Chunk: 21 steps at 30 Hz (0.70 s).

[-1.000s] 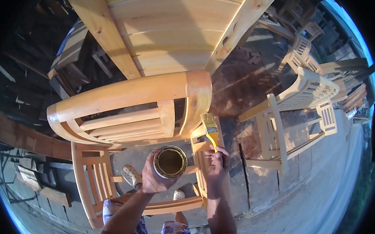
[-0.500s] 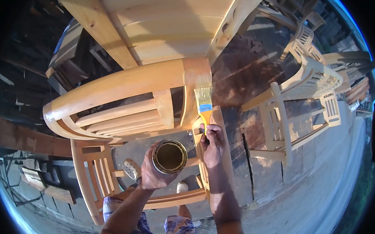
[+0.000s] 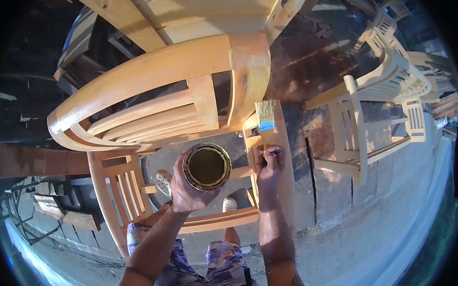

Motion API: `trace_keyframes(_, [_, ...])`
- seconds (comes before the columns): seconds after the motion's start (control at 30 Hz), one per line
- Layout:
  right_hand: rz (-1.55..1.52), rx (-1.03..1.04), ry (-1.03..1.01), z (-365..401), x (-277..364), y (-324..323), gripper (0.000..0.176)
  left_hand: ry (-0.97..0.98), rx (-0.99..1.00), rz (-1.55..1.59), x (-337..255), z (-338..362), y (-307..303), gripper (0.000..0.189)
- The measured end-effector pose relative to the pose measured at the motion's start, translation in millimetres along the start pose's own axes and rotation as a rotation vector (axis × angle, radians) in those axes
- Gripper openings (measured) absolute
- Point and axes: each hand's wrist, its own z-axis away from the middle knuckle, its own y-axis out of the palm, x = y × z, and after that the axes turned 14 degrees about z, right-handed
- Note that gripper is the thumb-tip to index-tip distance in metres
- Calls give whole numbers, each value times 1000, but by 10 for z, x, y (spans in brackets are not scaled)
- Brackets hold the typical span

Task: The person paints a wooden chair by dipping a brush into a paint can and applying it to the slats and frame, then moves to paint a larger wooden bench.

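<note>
brush (image 3: 265,123): flat, yellow handle, blue band, pale bristles pointing up. place: just right of the chair (image 3: 155,73), below the end of its curved top rail, over its side post. whether the bristles touch the wood cannot be told.

right hand (image 3: 269,168): fingers closed tight on the brush handle, at the chair's right side.

tin (image 3: 206,166): round, open, mouth up, dark inside. place: under the chair's rail, left of the brush, near it but apart.

left hand (image 3: 183,187): fingers wrapped round the tin's wall from below.

chair: bare wood, slats under the rail; the rail end by the brush is glossy.

clogs (image 3: 163,180): seen through the chair's frame, below the tin.

shorts (image 3: 218,270): patterned, below the chair.

pale chairs (image 3: 362,123): well right of the chair.

planks (image 3: 194,8): just above the chair's rail.
</note>
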Motion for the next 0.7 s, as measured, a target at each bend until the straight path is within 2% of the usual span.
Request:
trace_keyframes(0.1, [-34, 77, -125, -150, 405, 247, 14, 49, -13, -34, 51, 8, -20, 112])
trace_keyframes(0.2, [-40, 145, -91, -373, 25, 286, 15, 68, -13, -19, 56, -1, -38, 113])
trace_keyframes(0.33, [-21, 12, 277, -342, -784, 141, 20, 86, -8, -31, 47, -3, -62, 114])
trace_keyframes(0.53, [164, -72, 466, 112, -1569, -93, 23, 88, -8, 42, 84, -15, -57, 115])
trace_keyframes(0.63, [43, 4, 660, 86, -1719, -114, 22, 65, -6, 38, 63, -14, -60, 115])
trace_keyframes(0.7, [-50, 13, 714, -53, -1866, -86, 18, 44, 4, 13, 42, -7, -63, 115])
